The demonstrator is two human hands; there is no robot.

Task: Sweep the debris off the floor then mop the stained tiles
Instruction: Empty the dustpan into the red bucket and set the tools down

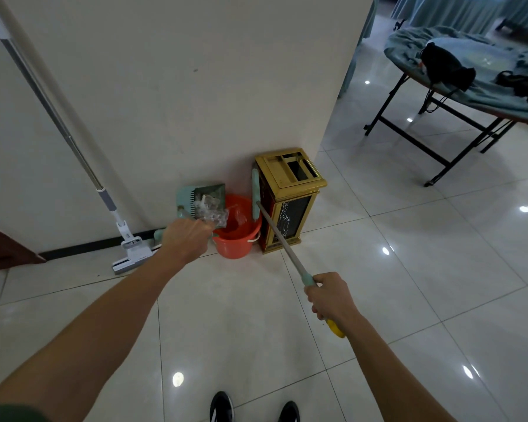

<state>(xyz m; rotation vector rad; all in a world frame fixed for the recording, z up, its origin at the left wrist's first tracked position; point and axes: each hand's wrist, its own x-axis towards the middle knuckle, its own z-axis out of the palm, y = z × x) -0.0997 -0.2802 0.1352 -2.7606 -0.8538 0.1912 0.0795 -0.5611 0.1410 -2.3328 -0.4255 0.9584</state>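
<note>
Head view: left hand (pixel 186 239) grips a mint dustpan (pixel 206 197) tipping clear plastic scraps (pixel 211 210) over an orange bucket (pixel 237 236); right hand (pixel 331 296) grips the broom (pixel 282 239) handle.

Both arms reach forward, bare; the left hand (pixel 186 239) is curled, knuckles up, near the orange bucket (pixel 237 239); the right hand (pixel 331 298) is fisted, nearer the body.

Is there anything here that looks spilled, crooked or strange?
Nothing is spilled. The left hand tips the dustpan so clear plastic debris hangs over the orange bucket. The mop leans against the wall.
</note>
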